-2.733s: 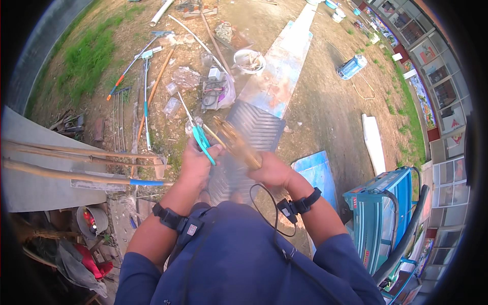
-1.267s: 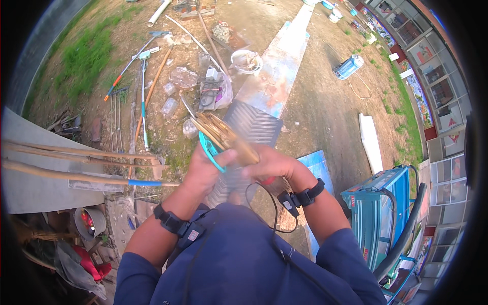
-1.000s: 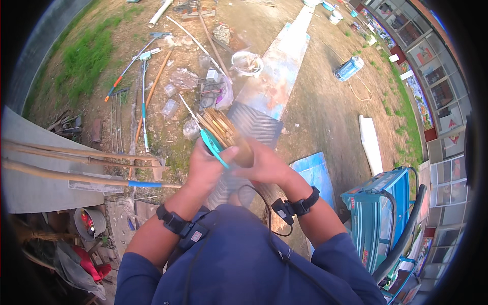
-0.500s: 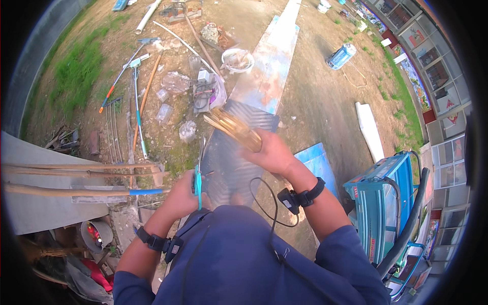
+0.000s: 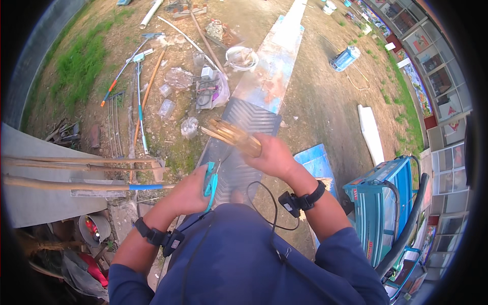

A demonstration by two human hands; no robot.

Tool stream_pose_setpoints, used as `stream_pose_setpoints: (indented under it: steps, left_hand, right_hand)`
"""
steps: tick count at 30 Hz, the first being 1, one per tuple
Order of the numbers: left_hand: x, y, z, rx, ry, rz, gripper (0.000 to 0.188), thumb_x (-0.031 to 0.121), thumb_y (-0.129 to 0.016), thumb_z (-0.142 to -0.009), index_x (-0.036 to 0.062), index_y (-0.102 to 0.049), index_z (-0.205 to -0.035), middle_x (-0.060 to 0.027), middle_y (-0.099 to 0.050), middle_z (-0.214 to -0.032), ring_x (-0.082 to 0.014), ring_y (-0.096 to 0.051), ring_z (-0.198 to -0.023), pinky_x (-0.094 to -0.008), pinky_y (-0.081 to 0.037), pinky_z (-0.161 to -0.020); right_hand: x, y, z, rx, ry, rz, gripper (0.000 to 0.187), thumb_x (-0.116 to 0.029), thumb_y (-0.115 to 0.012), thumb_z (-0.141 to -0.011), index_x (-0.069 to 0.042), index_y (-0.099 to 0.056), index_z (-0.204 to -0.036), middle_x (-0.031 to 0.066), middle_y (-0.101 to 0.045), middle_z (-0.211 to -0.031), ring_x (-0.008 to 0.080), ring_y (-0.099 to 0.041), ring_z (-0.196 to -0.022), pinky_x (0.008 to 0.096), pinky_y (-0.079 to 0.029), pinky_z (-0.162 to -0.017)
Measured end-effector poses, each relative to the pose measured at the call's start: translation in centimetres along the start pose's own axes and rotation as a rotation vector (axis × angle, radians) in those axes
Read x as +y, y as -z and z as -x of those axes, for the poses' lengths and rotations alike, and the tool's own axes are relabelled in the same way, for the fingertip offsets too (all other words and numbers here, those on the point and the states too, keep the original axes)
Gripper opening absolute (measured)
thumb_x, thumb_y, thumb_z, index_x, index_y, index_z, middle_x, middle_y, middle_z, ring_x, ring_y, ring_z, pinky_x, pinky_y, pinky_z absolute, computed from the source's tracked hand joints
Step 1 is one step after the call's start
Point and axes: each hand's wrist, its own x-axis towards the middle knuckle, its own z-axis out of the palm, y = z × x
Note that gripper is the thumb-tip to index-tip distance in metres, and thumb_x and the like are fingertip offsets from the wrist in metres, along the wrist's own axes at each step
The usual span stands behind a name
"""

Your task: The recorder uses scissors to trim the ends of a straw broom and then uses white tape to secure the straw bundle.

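A bundle of pale yellow dried stalks (image 5: 231, 136) is gripped at its near end by my right hand (image 5: 272, 156), its cut-looking ends pointing left and away. My left hand (image 5: 190, 192) is closed on teal-handled scissors (image 5: 211, 186), whose narrow blades reach up toward the underside of the bundle. Whether the blades touch the stalks I cannot tell. Beneath both hands lies a dark ribbed mat (image 5: 249, 119) on the ground. Each wrist wears a black strap with a small box, and a thin black cable loops beside my right forearm.
Long wooden poles (image 5: 91, 185) jut in from the left, near a bucket (image 5: 104, 229). Long-handled tools (image 5: 138, 101) and a white basin (image 5: 241, 59) lie ahead. A blue cart (image 5: 378, 203) stands close on the right, past a blue sheet (image 5: 316, 161). A pale board path (image 5: 269, 66) stretches forward.
My left hand has come up and right with the scissors, their handles now tilted and nearer the bundle. My right hand has stayed nearly in place, the bundle turned slightly.
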Motion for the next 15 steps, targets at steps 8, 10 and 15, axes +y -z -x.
stream_pose_setpoints:
  steps: [8,10,15]
  left_hand:
    - [1.4,0.9,-0.2,-0.056,0.049,-0.002,0.050,0.017,-0.066,-0.082,-0.0051,-0.052,-0.124,-0.0325,-0.061,-0.116,-0.0484,-0.060,-0.109,-0.0494,-0.050,-0.092]
    - [0.3,0.5,-0.3,-0.034,0.016,-0.064,0.055,0.023,-0.075,-0.075,-0.0041,-0.056,-0.119,-0.0269,-0.066,-0.103,-0.0418,-0.066,-0.095,-0.0448,-0.052,-0.081]
    - [-1.0,-0.4,-0.2,-0.001,0.035,-0.065,0.033,0.018,-0.070,-0.078,-0.0019,-0.061,-0.103,-0.0227,-0.069,-0.092,-0.0402,-0.068,-0.086,-0.0444,-0.054,-0.077]
  right_hand:
    - [0.1,-0.7,0.3,0.137,0.024,0.252,0.042,-0.037,-0.073,-0.078,-0.008,-0.065,-0.108,0.0180,-0.071,-0.084,0.0397,-0.069,-0.079,0.0490,-0.056,-0.071]
    - [0.2,-0.7,0.3,0.143,0.036,0.265,0.041,-0.037,-0.073,-0.078,-0.008,-0.065,-0.107,0.0178,-0.071,-0.083,0.0396,-0.069,-0.077,0.0492,-0.056,-0.071]
    - [0.3,-0.9,0.2,0.129,0.033,0.263,0.037,-0.036,-0.073,-0.077,-0.008,-0.064,-0.101,0.0180,-0.070,-0.081,0.0395,-0.069,-0.076,0.0496,-0.055,-0.069]
